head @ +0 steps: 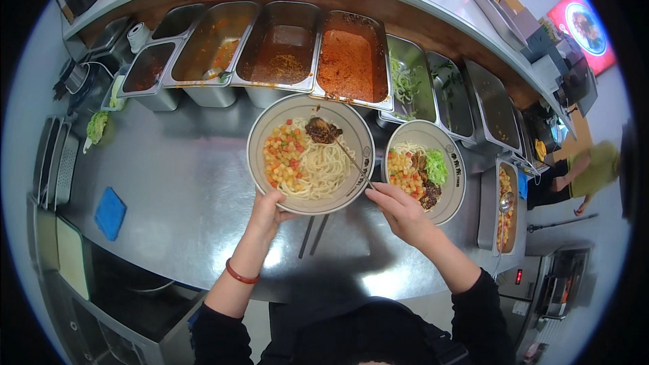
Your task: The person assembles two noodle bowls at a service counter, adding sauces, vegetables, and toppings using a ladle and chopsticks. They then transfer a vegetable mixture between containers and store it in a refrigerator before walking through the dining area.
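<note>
My left hand [271, 211] grips the near rim of a large round bowl [257, 182], which overlaps the front edge of the metal pans. In it lie white noodles [324, 175], diced vegetables [284, 154] and a dark chunky sauce [320, 131] at the far side. My right hand [400, 208] holds the thin metal handle of a spoon [355, 163], whose head is at the dark sauce. To the right stands a second bowl [454, 200] with noodles, diced vegetables, dark sauce and shredded lettuce [436, 167]. A pair of dark chopsticks [313, 237] sticks out below the first bowl.
Along the back stand steel pans, among them one of red sauce [347, 66], one of brown broth [284, 50] and one of shredded greens [405, 78]. A pan of diced vegetables [503, 213] with a ladle stands right. A blue cloth [110, 213] lies left. Another person [583, 172] is far right.
</note>
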The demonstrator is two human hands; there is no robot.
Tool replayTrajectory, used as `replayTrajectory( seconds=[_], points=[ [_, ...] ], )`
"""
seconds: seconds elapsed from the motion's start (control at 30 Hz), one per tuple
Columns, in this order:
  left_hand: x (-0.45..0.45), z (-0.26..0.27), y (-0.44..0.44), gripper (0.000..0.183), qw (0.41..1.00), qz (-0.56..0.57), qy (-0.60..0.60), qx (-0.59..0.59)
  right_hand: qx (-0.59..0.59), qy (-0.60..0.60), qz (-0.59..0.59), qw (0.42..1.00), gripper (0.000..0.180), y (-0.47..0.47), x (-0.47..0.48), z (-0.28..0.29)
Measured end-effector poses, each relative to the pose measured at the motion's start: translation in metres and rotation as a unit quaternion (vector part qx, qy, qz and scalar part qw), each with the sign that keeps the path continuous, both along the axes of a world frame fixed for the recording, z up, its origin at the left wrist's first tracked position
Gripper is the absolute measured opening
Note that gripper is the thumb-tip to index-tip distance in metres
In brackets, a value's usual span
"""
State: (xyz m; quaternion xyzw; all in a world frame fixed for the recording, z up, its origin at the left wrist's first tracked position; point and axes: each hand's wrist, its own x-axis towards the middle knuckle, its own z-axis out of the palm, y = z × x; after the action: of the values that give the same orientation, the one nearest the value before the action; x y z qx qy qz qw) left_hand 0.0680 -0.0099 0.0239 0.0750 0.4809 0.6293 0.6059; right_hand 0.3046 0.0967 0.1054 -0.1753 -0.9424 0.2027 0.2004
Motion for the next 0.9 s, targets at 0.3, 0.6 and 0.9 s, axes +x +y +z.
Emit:
replayTrajectory(
  seconds=[0.3, 0.6, 0.9],
  points=[
    [0.000, 0.003, 0.000, 0.069, 1.000, -0.008, 0.014, 0.012, -0.009, 0.019, -0.026, 0.999, 0.040, -0.027, 0.018, -0.018],
    [0.004, 0.006, 0.000, 0.057, 1.000, 0.014, 0.024, 0.005, -0.031, 0.017, -0.031, 0.999, 0.038, -0.058, 0.038, -0.045],
    [0.022, 0.009, -0.001, 0.062, 0.997, 0.075, -0.023, 0.020, -0.150, 0.163, -0.066, 0.973, 0.022, -0.068, 0.029, -0.067]
  ],
)
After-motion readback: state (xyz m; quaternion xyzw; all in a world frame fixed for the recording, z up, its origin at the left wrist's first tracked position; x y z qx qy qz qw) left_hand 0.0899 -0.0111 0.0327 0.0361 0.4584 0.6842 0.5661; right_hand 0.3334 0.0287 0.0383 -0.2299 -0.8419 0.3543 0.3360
